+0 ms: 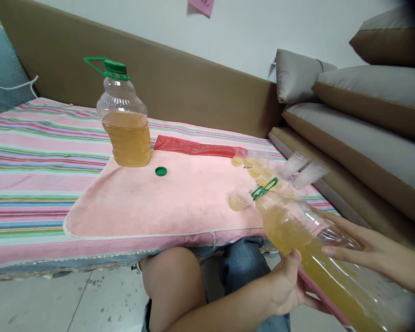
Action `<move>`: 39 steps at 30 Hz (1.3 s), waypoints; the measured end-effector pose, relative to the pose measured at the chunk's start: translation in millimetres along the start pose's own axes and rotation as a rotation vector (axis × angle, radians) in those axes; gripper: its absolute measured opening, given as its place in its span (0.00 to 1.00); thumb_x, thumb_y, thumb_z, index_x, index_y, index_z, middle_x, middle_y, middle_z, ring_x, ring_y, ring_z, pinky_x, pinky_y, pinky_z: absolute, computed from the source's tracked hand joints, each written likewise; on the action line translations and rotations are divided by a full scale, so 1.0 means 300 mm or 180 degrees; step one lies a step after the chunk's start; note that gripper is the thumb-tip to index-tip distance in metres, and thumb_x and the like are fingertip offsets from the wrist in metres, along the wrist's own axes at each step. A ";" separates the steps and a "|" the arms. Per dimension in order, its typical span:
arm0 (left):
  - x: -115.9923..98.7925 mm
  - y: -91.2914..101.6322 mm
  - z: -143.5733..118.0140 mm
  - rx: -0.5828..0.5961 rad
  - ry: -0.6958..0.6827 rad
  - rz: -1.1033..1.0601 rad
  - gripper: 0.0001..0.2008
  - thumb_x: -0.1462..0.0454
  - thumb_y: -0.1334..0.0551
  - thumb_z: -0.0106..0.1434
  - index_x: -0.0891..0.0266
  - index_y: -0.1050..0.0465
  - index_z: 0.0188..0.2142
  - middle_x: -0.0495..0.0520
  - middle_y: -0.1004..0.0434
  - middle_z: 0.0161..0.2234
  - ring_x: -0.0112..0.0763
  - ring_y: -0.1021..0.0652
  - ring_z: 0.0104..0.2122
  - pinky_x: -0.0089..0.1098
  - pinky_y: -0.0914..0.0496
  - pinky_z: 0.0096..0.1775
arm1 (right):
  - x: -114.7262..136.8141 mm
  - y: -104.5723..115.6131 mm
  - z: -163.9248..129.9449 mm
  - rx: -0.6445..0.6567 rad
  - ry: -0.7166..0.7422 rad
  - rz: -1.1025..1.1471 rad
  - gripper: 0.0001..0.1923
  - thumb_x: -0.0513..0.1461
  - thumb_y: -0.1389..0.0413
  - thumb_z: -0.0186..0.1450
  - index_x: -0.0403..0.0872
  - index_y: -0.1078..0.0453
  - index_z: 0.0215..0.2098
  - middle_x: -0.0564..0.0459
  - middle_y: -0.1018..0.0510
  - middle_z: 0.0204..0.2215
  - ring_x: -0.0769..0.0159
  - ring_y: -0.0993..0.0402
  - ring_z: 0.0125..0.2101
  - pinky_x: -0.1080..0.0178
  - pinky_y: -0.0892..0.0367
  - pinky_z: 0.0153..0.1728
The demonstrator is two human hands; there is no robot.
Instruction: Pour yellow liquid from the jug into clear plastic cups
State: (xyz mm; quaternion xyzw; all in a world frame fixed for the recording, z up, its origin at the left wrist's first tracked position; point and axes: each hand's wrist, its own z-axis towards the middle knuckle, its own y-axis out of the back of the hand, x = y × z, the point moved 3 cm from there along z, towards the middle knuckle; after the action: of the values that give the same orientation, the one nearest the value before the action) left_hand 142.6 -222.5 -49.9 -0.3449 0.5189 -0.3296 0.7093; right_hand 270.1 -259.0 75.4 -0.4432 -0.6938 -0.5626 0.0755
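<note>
Head view: tilted bottle (pixel 307 240) lies between left hand (pixel 287 288) and right hand (pixel 376 256).

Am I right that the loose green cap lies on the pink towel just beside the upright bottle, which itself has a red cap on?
Not quite: the head view shows the upright bottle wearing a green cap, not red. The loose green cap does lie on the pink towel beside it.
</note>
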 end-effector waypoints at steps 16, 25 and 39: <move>0.001 -0.002 0.002 0.0022 0.0012 -0.0043 0.59 0.28 0.41 0.39 0.55 0.43 0.64 0.72 0.42 0.65 0.74 0.38 0.61 0.82 0.53 0.49 | -0.012 0.005 0.003 -0.0083 0.0049 -0.0135 0.44 0.48 0.37 0.56 0.63 0.48 0.67 0.61 0.44 0.69 0.56 0.47 0.67 0.60 0.49 0.65; 0.005 0.007 0.003 0.0008 -0.0019 -0.0019 0.57 0.28 0.42 0.41 0.56 0.42 0.64 0.73 0.37 0.61 0.72 0.36 0.60 0.81 0.52 0.49 | 0.003 0.008 0.005 -0.0055 0.0034 -0.0087 0.45 0.46 0.38 0.56 0.58 0.50 0.69 0.58 0.45 0.69 0.55 0.47 0.67 0.59 0.47 0.64; -0.029 0.027 0.004 -0.0204 -0.0004 0.0143 0.55 0.28 0.44 0.43 0.56 0.42 0.63 0.72 0.35 0.60 0.67 0.30 0.56 0.79 0.48 0.50 | 0.065 -0.001 0.014 -0.0375 0.0065 0.0154 0.42 0.48 0.35 0.52 0.59 0.39 0.64 0.54 0.33 0.64 0.47 0.37 0.62 0.54 0.35 0.59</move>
State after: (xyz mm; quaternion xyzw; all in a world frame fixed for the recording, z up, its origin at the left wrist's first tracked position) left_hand 142.3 -210.7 -51.9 -0.3559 0.5364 -0.2966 0.7054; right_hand 259.9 -245.0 85.4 -0.4577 -0.6478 -0.6050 0.0699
